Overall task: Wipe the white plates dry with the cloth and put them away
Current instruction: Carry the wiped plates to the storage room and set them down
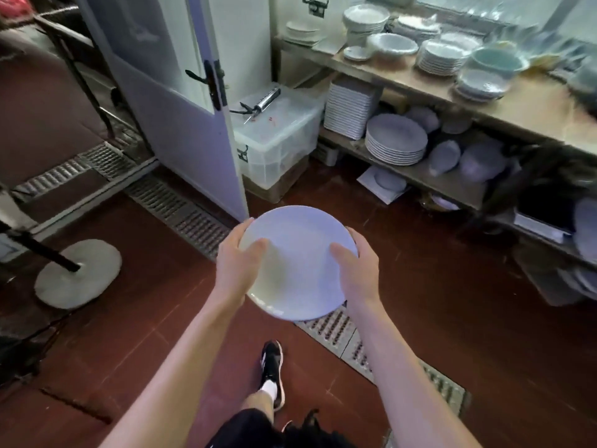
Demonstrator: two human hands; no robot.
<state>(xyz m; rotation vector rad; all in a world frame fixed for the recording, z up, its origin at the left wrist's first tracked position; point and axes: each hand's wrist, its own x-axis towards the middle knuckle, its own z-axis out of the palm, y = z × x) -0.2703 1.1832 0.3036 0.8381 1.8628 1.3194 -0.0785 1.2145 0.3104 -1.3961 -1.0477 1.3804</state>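
I carry one round white plate (298, 240) flat in front of me, above the red floor. My left hand (237, 263) grips its left rim, thumb on the top face and fingers under it. My right hand (355, 266) grips the right rim the same way. No cloth is in view. On the lower shelf (416, 176) ahead to the right sits a stack of similar round white plates (395, 140), beside a stack of square white plates (350, 108).
A wooden upper shelf (533, 105) holds many more plate and bowl stacks. A white door (181, 101) stands open ahead on the left, with a clear plastic box (281, 134) beside it. Metal floor grates (181, 211) cross the floor. A round stand base (77, 273) lies left.
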